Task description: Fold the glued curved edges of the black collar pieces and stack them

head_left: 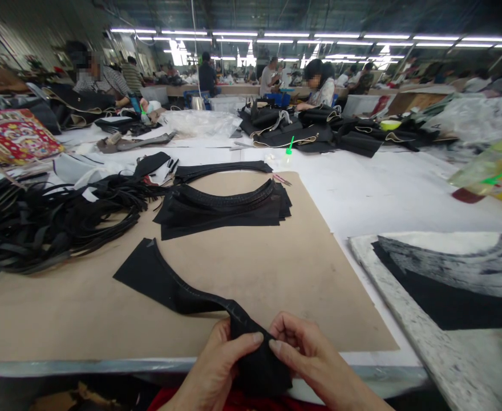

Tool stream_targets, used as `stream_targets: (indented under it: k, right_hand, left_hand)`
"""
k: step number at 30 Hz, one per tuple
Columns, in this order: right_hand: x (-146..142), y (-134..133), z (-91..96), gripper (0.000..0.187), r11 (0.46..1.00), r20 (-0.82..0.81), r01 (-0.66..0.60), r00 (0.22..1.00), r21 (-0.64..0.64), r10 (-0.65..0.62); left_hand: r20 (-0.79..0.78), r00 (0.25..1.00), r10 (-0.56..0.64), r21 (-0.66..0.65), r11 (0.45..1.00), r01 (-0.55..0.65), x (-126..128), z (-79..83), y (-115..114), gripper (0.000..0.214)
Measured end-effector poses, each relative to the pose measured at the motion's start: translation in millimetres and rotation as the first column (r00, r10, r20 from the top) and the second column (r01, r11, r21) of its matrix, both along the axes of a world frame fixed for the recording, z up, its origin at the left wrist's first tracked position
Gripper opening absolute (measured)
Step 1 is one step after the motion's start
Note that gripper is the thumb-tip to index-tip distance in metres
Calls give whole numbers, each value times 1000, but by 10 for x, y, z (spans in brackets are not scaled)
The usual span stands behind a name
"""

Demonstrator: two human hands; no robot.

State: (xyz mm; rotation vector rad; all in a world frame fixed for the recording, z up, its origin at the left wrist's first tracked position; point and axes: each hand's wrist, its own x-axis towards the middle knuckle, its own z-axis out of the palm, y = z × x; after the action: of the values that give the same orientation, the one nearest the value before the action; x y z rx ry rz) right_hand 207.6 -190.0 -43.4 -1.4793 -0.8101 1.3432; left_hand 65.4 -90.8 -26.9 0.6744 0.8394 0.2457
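A long curved black fabric piece (191, 299) with a stitched-looking band along its curved edge runs from the brown paper toward me. Its near end bends over the table's front edge between my hands. My left hand (223, 357) is closed on it, thumb on top, the other fingers mostly hidden beneath. On the right side of the same piece, my right hand (300, 348) pinches the edge between thumb and curled fingers. The two thumbtips lie close together. Farther up the paper rests a stack of similar black pieces (221, 211), with another curved piece (221, 168) behind it.
Black strips (54, 222) lie heaped at the left. At the right stands a pale board (362, 257) bearing a black piece (439, 297). Small pink-handled snips (282, 180) lie beyond the stack, near a green-topped bottle (289, 151). Other people work across the table.
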Motion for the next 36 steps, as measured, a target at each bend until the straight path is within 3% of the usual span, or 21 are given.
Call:
stream_targets:
  k: [6, 14, 19, 21, 24, 27, 30, 33, 36]
  right_hand:
    - [10, -11, 30, 44, 1000, -73, 12, 997, -27, -14]
    - [42, 15, 49, 49, 995, -98, 18, 995, -96, -28]
    - [57, 27, -28, 47, 994, -87, 34, 995, -102, -43]
    - [60, 24, -29, 42, 996, -12, 40, 999, -77, -41]
    - [53, 4, 21, 30, 999, 249, 43, 968, -31, -34]
    - [27, -26, 93, 18, 997, 565, -13, 824, 81, -35]
    - [-10, -46, 126, 15, 962, 809, -161, 581, 222, -89]
    - [-50, -41, 112, 18, 937, 913, -239, 378, 256, -154]
    - [-82, -22, 86, 21, 924, 946, -267, 247, 273, -208]
  left_hand:
    - [-3, 1000, -12, 97, 995, 12, 2, -41, -3, 34]
    - [-12, 997, -74, 108, 991, 75, 13, 12, 15, 34]
    - [-49, 997, -63, 154, 986, 70, 15, -145, 27, 37]
    - [-69, 996, -50, 182, 981, 62, 12, -243, 35, 39]
    - [-110, 994, -26, 232, 971, 52, 7, -335, 39, 42]
    - [-144, 989, 24, 290, 957, 18, 16, -300, 31, 41]
    - [-123, 992, 42, 335, 942, 2, 42, -196, 21, 37]
    - [-98, 995, -7, 374, 927, 44, 62, -142, 26, 32]
    - [-125, 991, -52, 407, 908, 99, 58, -171, 55, 32]
